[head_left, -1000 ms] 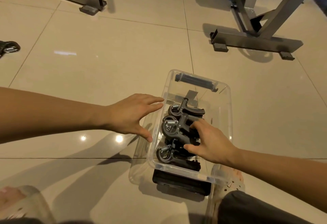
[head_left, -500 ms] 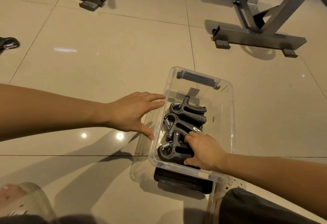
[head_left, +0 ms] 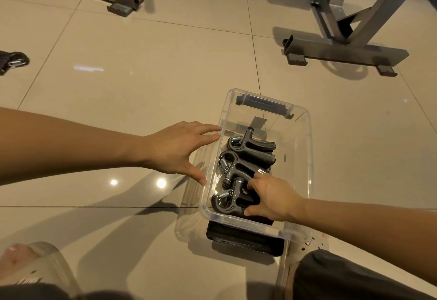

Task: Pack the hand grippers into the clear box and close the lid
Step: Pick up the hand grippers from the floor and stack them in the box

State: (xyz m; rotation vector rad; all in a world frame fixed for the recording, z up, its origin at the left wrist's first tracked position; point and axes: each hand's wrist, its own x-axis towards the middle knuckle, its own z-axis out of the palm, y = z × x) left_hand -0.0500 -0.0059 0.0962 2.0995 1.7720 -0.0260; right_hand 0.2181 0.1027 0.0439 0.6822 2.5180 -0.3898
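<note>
A stray hand gripper (head_left: 14,60) lies on the floor at the far left edge, well apart from the rest. The left hand (head_left: 175,150), fingers spread wide, reaches the left rim of the clear box (head_left: 305,157). Inside, 3 hand grippers (head_left: 257,159) lie in a row. The right hand (head_left: 272,198) grips the nearest gripper (head_left: 224,202), covering its handles. A metal stand (head_left: 343,48) sits beyond the box's far right corner.

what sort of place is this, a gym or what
Most likely a gym or home workout room. Grey steel equipment frames stand on the glossy tiled floor, and spring hand grippers lie in a clear box, with a stray gripper on the floor at far left.
</note>
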